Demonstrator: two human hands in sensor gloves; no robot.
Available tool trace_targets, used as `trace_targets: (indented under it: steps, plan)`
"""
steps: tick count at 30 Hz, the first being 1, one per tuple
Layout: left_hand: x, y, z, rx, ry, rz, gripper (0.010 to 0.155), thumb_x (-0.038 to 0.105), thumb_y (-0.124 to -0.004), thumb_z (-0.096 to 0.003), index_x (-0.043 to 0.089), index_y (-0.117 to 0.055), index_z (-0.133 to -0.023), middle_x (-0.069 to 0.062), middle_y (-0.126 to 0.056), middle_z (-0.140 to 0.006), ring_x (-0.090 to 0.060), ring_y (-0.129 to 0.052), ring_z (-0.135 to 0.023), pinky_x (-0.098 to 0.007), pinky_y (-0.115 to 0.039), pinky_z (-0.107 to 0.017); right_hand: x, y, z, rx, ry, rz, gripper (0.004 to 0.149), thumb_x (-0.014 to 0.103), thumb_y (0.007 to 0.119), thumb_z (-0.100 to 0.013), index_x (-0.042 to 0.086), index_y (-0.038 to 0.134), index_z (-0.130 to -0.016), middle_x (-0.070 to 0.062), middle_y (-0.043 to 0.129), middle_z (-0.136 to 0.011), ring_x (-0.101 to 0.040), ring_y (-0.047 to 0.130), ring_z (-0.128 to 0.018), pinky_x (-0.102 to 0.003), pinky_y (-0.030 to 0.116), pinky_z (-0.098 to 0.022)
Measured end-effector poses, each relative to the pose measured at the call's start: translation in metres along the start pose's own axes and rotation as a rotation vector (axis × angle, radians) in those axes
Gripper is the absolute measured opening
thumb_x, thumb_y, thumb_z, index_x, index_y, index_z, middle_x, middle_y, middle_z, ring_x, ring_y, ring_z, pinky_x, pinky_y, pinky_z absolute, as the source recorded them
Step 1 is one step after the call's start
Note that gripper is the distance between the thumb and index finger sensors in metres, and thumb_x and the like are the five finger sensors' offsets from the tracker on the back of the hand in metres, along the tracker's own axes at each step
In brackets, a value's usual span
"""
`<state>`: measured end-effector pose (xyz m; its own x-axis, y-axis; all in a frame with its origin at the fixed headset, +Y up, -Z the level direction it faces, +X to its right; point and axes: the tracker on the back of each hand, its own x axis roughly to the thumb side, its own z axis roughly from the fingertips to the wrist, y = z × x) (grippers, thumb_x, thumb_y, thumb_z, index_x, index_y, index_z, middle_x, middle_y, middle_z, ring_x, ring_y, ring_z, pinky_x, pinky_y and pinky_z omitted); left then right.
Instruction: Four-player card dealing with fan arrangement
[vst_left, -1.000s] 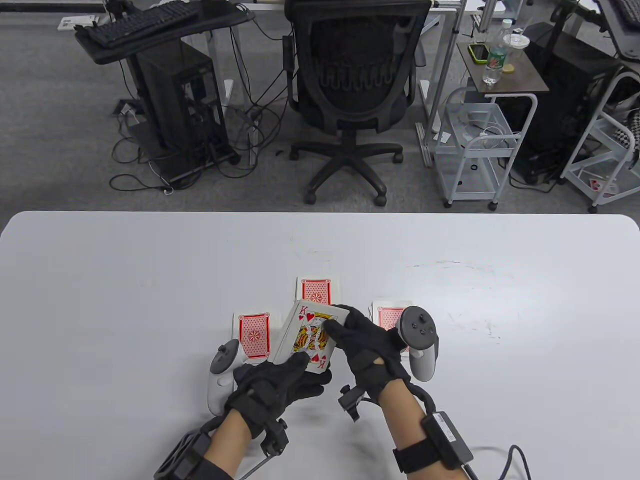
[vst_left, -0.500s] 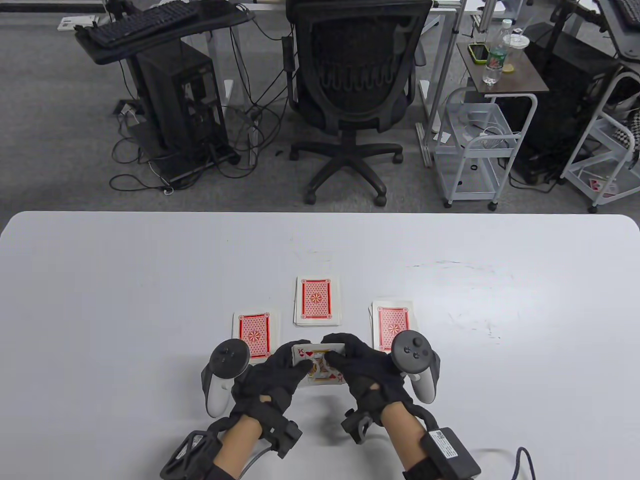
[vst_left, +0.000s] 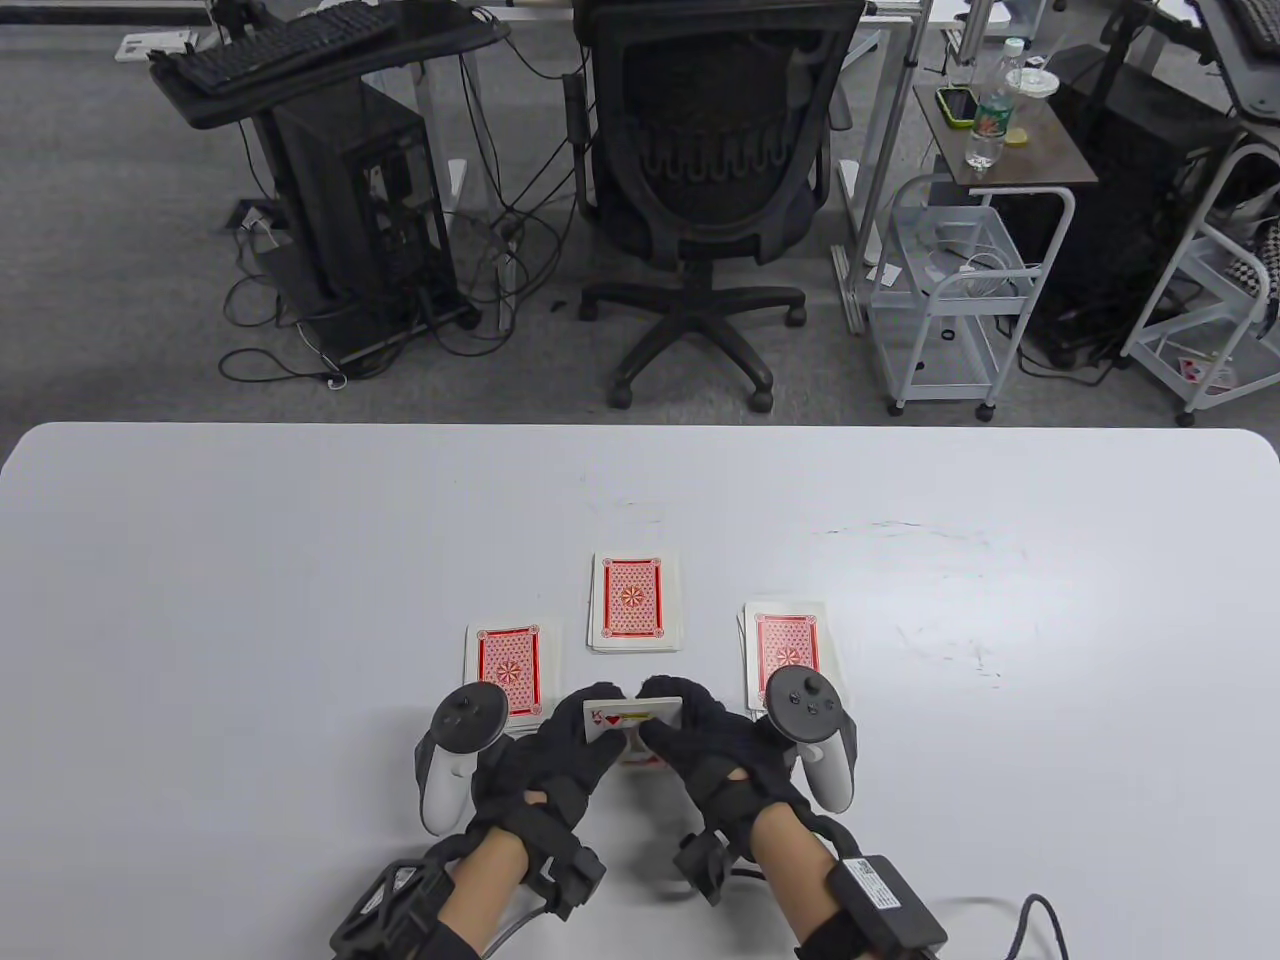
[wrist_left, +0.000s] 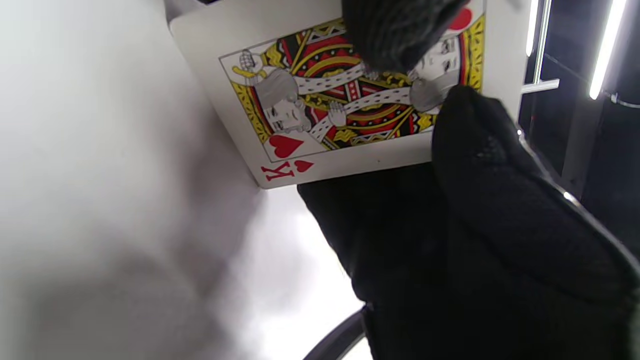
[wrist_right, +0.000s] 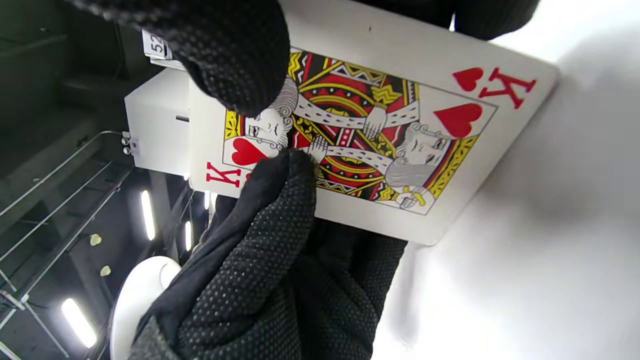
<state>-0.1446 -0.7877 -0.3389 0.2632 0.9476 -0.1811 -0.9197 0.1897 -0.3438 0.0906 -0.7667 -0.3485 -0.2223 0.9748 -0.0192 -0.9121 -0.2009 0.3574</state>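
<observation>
- Near the desk's (vst_left: 250, 560) front edge, centre, I see both hands together on one packet of cards (vst_left: 632, 722), King of hearts face up on top.
- Left hand (vst_left: 545, 775): fingers curled round the packet's left side, thumb on the face; left wrist view shows that thumb (wrist_left: 480, 150) lying over the card's edge.
- Right hand (vst_left: 715, 760): fingers curled round the right side; right wrist view shows a fingertip (wrist_right: 280, 175) pressing on the King's face and another finger (wrist_right: 225, 60) over the far end.
- Packet is held just above the desk, tilted; I cannot tell how many cards are in it.
- Trackers: pale one (vst_left: 455, 750) on the left hand's back, grey one (vst_left: 815, 730) on the right; neither is held by the fingers.
- Three face-down piles with red backs lie flat beyond the hands: left pile (vst_left: 510, 668), middle pile (vst_left: 633, 600) farther out, right pile (vst_left: 785, 650).
- Left and right piles are each partly covered by a tracker in the table view; the middle pile is in full view, apart from both hands.
- Behind the desk: black office chair (vst_left: 715, 180), white wire cart (vst_left: 950, 290), keyboard (vst_left: 280, 45) on a stand.
</observation>
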Motion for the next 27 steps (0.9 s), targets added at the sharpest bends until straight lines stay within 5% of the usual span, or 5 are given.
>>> trace_targets:
  steps: [13, 18, 22, 25, 27]
  plan:
    - [-0.002, 0.004, -0.006, -0.045, 0.011, 0.022, 0.055, 0.033, -0.077, -0.0553, 0.035, -0.051, -0.104, 0.008, -0.063, -0.110, -0.028, -0.062, -0.107, -0.047, -0.054, -0.077, 0.006, -0.011, -0.003, -0.023, -0.012, 0.093, 0.044, 0.019, 0.078, -0.052, 0.011, 0.068, -0.094, -0.018, 0.071, -0.094, -0.049, 0.080, -0.085, -0.067, 0.062, -0.058]
    - [-0.012, 0.013, -0.006, -0.084, -0.004, 0.207, 0.080, 0.044, -0.082, -0.0515, 0.028, -0.030, -0.110, 0.001, -0.046, -0.116, -0.035, -0.053, -0.108, -0.050, -0.050, -0.077, 0.026, -0.023, 0.001, -0.092, -0.093, -0.190, 0.044, 0.020, 0.077, -0.052, 0.010, 0.067, -0.094, -0.018, 0.072, -0.092, -0.047, 0.083, -0.083, -0.065, 0.067, -0.057]
    - [-0.007, -0.001, -0.010, -0.295, -0.097, 0.334, 0.095, 0.057, -0.078, -0.0476, 0.025, -0.017, -0.112, -0.006, -0.034, -0.120, -0.040, -0.041, -0.110, -0.054, -0.047, -0.075, 0.027, -0.012, 0.001, 0.005, -0.091, -0.443, 0.044, 0.020, 0.076, -0.053, 0.011, 0.065, -0.095, -0.017, 0.072, -0.093, -0.046, 0.084, -0.084, -0.064, 0.068, -0.057]
    - [0.006, -0.009, -0.007, -0.371, -0.207, 0.325, 0.078, 0.058, -0.067, -0.0497, 0.044, -0.020, -0.110, 0.000, -0.028, -0.122, -0.035, -0.036, -0.112, -0.053, -0.046, -0.077, 0.023, -0.001, 0.002, 0.094, -0.030, -0.484, 0.045, 0.022, 0.075, -0.055, 0.011, 0.065, -0.097, -0.020, 0.072, -0.094, -0.047, 0.084, -0.084, -0.064, 0.066, -0.058]
    - [0.008, -0.010, -0.005, -0.345, -0.219, 0.392, 0.067, 0.054, -0.066, -0.0508, 0.052, -0.031, -0.108, 0.002, -0.033, -0.122, -0.038, -0.042, -0.112, -0.054, -0.049, -0.077, 0.028, -0.005, 0.002, 0.038, -0.018, -0.430, 0.045, 0.021, 0.078, -0.055, 0.011, 0.068, -0.097, -0.016, 0.078, -0.090, -0.045, 0.089, -0.080, -0.064, 0.066, -0.057]
